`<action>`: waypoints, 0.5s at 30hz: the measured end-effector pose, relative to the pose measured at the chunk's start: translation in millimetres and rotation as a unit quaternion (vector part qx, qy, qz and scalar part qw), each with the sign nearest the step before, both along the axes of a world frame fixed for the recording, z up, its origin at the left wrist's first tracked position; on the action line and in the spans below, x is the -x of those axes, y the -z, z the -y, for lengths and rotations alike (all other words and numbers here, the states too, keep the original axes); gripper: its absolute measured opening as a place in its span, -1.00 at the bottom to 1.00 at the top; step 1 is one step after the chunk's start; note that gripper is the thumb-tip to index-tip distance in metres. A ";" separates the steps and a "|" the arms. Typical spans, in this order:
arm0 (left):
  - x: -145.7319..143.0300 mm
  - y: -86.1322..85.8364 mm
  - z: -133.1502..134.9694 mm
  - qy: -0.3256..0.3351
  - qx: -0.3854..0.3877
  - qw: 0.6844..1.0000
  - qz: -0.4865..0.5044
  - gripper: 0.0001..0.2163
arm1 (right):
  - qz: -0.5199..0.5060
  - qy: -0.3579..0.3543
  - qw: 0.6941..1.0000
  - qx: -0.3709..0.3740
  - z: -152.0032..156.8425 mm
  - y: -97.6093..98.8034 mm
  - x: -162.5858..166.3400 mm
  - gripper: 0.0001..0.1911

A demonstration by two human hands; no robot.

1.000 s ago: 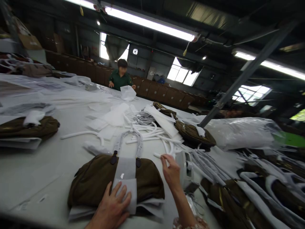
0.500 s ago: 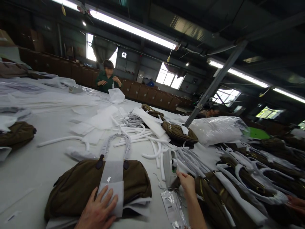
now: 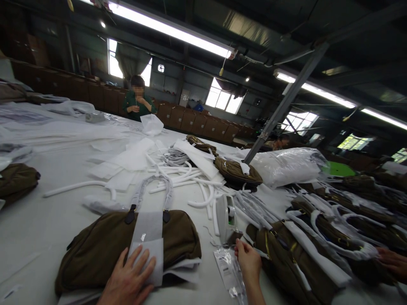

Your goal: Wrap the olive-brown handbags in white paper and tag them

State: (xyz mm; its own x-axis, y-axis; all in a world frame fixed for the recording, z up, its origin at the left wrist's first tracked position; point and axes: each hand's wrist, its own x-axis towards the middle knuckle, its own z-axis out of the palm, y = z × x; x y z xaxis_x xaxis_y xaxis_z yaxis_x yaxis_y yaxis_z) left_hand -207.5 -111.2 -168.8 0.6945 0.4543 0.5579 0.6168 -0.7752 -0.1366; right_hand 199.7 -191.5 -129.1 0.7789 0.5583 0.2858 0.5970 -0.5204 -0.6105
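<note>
A dark olive handbag [image 3: 95, 250] lies in front of me, its upright handles [image 3: 140, 192] wrapped in clear film. A translucent white sheet [image 3: 148, 226] runs down its middle. My left hand [image 3: 130, 275] rests flat on that sheet and the bag, fingers spread. My right hand [image 3: 248, 258] is at the front end of a pale tape dispenser [image 3: 224, 218], thumb and fingers pinched together. Whatever lies between those fingertips is too small to make out. Just below the dispenser is a clear plastic packet [image 3: 227, 271] with printed labels.
White foam tubes [image 3: 203, 203] and paper sheets [image 3: 127, 161] are strewn beyond the bag. More olive bags [image 3: 295, 262] crowd the right, where another person's hand [image 3: 392, 260] touches one. A slanted metal post [image 3: 270, 123] rises past a plastic-wrapped bundle [image 3: 289, 165]. A person [image 3: 138, 101] stands across the table.
My right hand has come down and toward me along the dispenser to its front end. My left hand stays flat on the bag. The whole view has shifted slightly.
</note>
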 end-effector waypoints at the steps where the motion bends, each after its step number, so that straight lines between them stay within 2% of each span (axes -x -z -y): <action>1: -0.4 0.8 -0.2 -0.001 0.004 1.000 0.000 -0.60 | -0.007 0.003 1.000 0.004 1.6 -1.7 0.1 -0.49; 5: -2.5 2.0 2.0 -0.015 0.032 0.999 0.008 -0.49 | -0.032 0.001 0.999 0.017 12.8 -15.7 10.5 -0.52; 7: -3.3 -1.1 5.5 -0.025 0.062 0.998 0.002 -0.45 | -0.054 -0.066 0.996 0.018 12.2 -28.7 27.2 -0.53; 9: -4.0 -6.3 9.1 -0.033 0.096 0.995 -0.009 -0.43 | -0.075 -0.194 0.978 0.031 2.0 -46.9 51.4 -0.55; 10: -4.4 -9.2 10.4 -0.039 0.110 0.993 -0.013 -0.42 | -0.081 -0.271 0.958 0.047 -6.9 -57.7 65.4 -0.57; 12: -5.3 -14.4 11.9 -0.048 0.131 0.990 -0.018 -0.40 | -0.077 -0.423 0.898 0.091 -30.8 -80.4 95.1 -0.61; 15: -6.3 -18.9 12.6 -0.060 0.150 0.987 -0.024 -0.37 | -0.013 -0.606 0.778 0.165 -74.9 -108.1 137.0 -0.70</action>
